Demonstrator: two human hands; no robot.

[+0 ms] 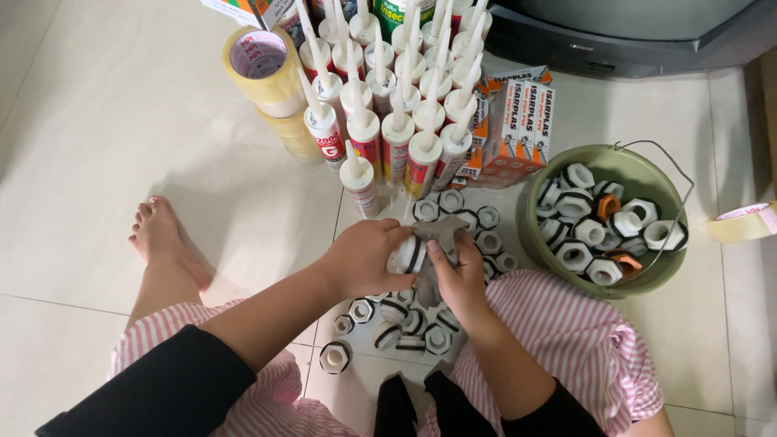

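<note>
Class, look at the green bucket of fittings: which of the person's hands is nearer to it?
Right. The right hand with its grey cloth sits just beside the green bucket; the left hand is farther away.

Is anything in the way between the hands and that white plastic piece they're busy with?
Nothing stands between the left hand and the white plastic fitting: it grips the fitting directly. The right hand presses a grey cloth against it, so only that cloth lies between that hand and the fitting.

Fittings [477,231] lie between sealant tubes [396,121] behind and bucket [538,235] right.
</note>
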